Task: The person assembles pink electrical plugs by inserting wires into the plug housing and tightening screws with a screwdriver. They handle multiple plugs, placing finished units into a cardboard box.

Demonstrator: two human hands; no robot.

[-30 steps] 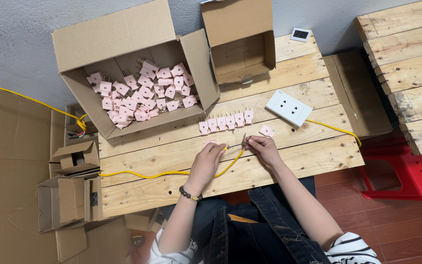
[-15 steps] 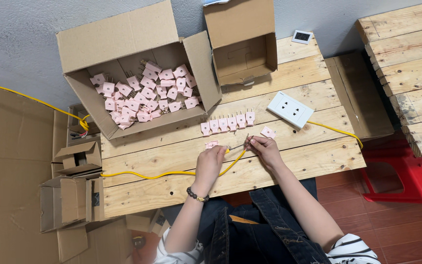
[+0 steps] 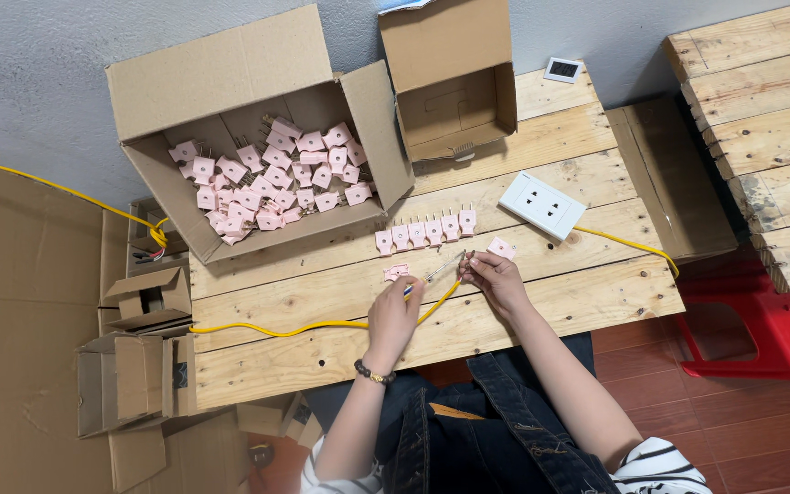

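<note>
My left hand (image 3: 395, 315) grips a thin screwdriver (image 3: 439, 270) whose tip points up and to the right. My right hand (image 3: 494, 276) pinches a small metal part at that tip. A yellow cable (image 3: 304, 326) runs under both hands across the wooden table (image 3: 340, 361). A loose pink plug piece (image 3: 397, 272) lies just above my left hand, another pink piece (image 3: 502, 248) just above my right. A row of several pink plugs (image 3: 426, 232) stands behind them. A white socket block (image 3: 542, 205) lies at the right, joined to the cable.
A big open carton (image 3: 230, 87) full of pink plugs stands at the back left. A smaller open carton (image 3: 454, 55) and a small display device (image 3: 563, 69) sit at the back. Folded boxes (image 3: 134, 366) are stacked left. A red stool (image 3: 779, 334) stands right.
The hands have stayed at the same spot on the cable. My left hand has shifted slightly with the screwdriver; my right hand keeps pinching at the tip.
</note>
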